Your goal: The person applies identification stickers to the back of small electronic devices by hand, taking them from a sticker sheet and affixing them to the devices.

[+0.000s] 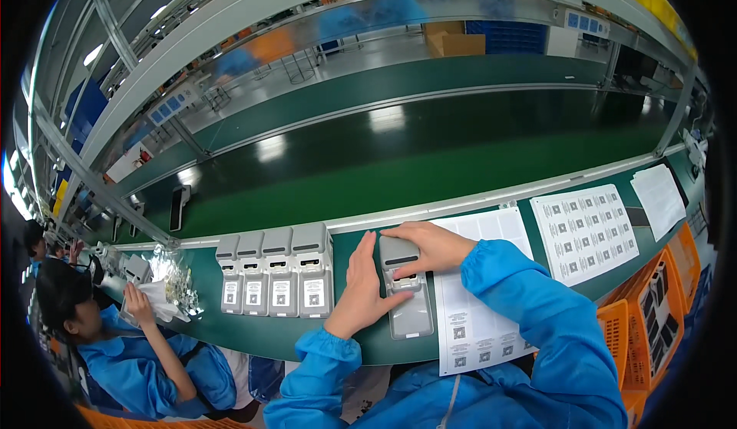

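Row of grey devices (275, 274) just left of the hands, label sheet (476, 329) right, bare conveyor belt (399, 168) beyond.

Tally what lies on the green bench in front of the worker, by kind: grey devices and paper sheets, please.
Grey devices standing in a row: 4
Grey device under the left hand and right hand, lying flat: 1
Label sheets with square codes: 2, one partly under the right arm
Plain paper sheet: 1
Total: 8

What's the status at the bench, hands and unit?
Left hand flat against grey unit, thumb across it. Right hand pressing its top end. Four labelled units lined up left, label sheet alongside; nothing obstructing.
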Tool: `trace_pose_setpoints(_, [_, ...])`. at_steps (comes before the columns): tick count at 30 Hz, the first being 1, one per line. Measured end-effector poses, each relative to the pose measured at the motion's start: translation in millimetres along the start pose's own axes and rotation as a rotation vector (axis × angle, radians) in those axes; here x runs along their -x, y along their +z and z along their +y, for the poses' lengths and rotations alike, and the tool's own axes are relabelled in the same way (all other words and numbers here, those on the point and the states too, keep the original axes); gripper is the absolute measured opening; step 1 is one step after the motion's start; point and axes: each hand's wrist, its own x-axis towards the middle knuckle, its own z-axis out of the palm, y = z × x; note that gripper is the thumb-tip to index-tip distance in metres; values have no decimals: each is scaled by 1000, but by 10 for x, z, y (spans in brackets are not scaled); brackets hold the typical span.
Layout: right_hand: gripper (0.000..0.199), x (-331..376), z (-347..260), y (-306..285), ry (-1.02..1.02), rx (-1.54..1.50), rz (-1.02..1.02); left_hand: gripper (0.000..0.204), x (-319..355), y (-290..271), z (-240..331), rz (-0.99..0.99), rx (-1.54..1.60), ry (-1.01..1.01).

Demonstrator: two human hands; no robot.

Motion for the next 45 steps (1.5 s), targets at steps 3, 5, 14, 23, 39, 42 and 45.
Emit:
trace_pose_setpoints(3, [77,105,52,-14,-29,-13,72,127,-178,-47,-55,-80,69,67])
trace_pose_setpoints(5, [70,196,69,-73,-69,-22,137,127,-229,-31,-87,-95,78,89])
trace_pose_setpoints(14, [60,327,-11,-120,65,-112,133,119,-277,138,-318,-124,293,73])
trace_pose_setpoints(23, [58,307,-36,-119,78,-56,126,109,-295,144,-399,-95,347,100])
trace_pose_setpoints(39, [60,263,-120,-195,130,-2,94,111,-297,121,-338,-118,382,50])
trace_pose_setpoints(42, [60,264,-84,-236,141,-145,77,111,-291,120,-359,-113,373,53])
trace_pose_setpoints(45, [59,262,-88,-237,196,-161,34,112,-289,122,-361,-109,369,63])
